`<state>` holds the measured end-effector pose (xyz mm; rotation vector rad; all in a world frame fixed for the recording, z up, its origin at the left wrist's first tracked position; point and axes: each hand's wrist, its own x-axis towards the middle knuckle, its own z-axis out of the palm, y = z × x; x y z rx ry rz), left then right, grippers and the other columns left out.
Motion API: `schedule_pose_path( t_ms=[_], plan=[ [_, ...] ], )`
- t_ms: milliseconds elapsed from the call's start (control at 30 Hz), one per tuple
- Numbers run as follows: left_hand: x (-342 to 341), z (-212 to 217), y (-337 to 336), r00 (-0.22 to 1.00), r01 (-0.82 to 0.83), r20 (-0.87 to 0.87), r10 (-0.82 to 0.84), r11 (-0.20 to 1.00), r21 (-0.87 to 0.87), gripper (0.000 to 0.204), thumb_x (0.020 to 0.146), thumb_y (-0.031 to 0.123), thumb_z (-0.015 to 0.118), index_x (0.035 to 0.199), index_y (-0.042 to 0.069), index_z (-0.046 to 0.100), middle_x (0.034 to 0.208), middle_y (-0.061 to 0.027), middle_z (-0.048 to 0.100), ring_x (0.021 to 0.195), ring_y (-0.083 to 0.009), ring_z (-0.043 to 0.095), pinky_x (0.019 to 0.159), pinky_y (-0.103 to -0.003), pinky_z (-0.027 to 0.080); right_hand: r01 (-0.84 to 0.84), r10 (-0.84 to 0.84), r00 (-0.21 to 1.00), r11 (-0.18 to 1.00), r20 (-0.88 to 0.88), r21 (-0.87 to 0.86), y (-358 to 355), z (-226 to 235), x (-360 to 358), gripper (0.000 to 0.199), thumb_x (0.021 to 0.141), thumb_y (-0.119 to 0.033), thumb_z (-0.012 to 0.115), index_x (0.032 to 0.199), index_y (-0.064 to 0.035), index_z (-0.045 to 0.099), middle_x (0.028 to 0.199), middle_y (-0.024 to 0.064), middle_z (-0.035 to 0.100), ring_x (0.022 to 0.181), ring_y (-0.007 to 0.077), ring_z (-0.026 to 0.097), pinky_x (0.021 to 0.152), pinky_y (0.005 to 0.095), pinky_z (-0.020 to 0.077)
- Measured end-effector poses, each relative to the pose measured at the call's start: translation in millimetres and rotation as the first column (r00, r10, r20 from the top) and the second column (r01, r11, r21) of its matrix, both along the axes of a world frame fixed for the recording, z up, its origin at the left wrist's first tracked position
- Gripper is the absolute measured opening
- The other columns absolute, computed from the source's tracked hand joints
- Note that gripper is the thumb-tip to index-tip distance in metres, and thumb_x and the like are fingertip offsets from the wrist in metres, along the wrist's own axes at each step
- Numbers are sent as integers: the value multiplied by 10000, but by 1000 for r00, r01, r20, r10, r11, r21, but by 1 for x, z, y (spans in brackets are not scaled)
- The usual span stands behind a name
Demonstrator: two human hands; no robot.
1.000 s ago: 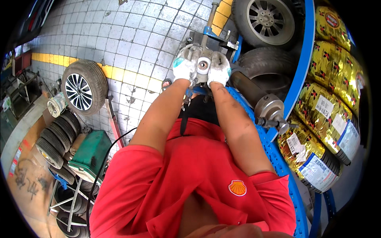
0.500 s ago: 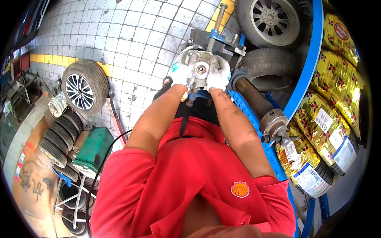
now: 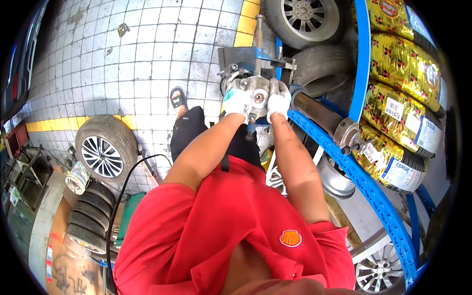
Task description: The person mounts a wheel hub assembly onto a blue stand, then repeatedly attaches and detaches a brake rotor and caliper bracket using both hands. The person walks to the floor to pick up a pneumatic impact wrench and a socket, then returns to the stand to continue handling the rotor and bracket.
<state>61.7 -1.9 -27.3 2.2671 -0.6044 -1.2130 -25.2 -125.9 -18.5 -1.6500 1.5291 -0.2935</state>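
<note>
Both my hands wear white gloves and grip the opposite sides of a grey metal steering knuckle [image 3: 256, 84]. My left hand [image 3: 238, 102] is closed round its left side, and my right hand [image 3: 279, 100] round its right side. Between them the knuckle's pale round ring faces up, with a dark hole or bolt in the middle. The knuckle is held in front of me against the blue metal press [image 3: 265, 54]. A threaded rod [image 3: 251, 129] points down towards me just below it. The fingertips and the knuckle's underside are hidden.
A thick steel cylinder [image 3: 317, 109] lies along the blue perforated beam [image 3: 359, 179] on my right. Gold-wrapped tyres [image 3: 405, 66] stand beyond it. A wheel [image 3: 105, 149] stands at left, near stacked tyres [image 3: 89, 216] and a black hose [image 3: 129, 189]. More tyres [image 3: 322, 71] sit behind the press.
My view has shifted, and my left leg and sandalled foot now show on the tiles. Both hands keep hold of the steering knuckle, my right fingers lying further along its side.
</note>
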Motion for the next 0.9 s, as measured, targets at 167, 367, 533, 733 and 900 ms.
schedule_pose_path(
  t_ms=[167,367,533,733,900],
  plan=[
    [-6,-15,-13,947,232,228,-225,973,-5,346,1047,266,484,1168,78,748,1063,-199,763,977,-369,744,857,-476,575,152,-154,987,988,55,29,-8,-2,6,364,985,-301,705,1140,23,761,1057,157,781,939,240,698,888,370,538],
    [-14,11,-32,952,-132,270,143,990,-58,325,1016,252,527,1120,49,760,1045,-201,765,1023,-367,736,918,-483,558,202,-193,973,978,-125,59,-23,15,16,379,959,-288,622,1012,58,767,915,183,772,817,242,682,817,394,535],
    [-16,9,-47,887,419,163,-431,902,104,354,1017,191,516,1333,88,638,1060,-186,766,963,-374,751,874,-497,569,195,-185,974,979,-130,65,-44,1,-6,320,924,-245,607,896,37,754,852,208,757,734,311,677,753,451,521],
    [-46,-52,-42,884,204,414,-217,976,77,357,1066,233,479,1355,71,613,1261,-228,698,1133,-362,697,949,-474,551,304,-311,943,950,-118,-78,-39,-10,0,328,950,-290,618,964,-9,786,905,200,773,827,350,733,813,429,560],
    [-34,-37,-50,935,58,352,-49,998,-17,434,1072,368,506,1349,54,614,1305,-258,662,1226,-413,637,1008,-489,507,304,-314,943,948,-113,-96,-40,-1,4,329,998,-318,600,1113,-59,767,1059,174,780,966,357,739,872,428,565]
  ],
)
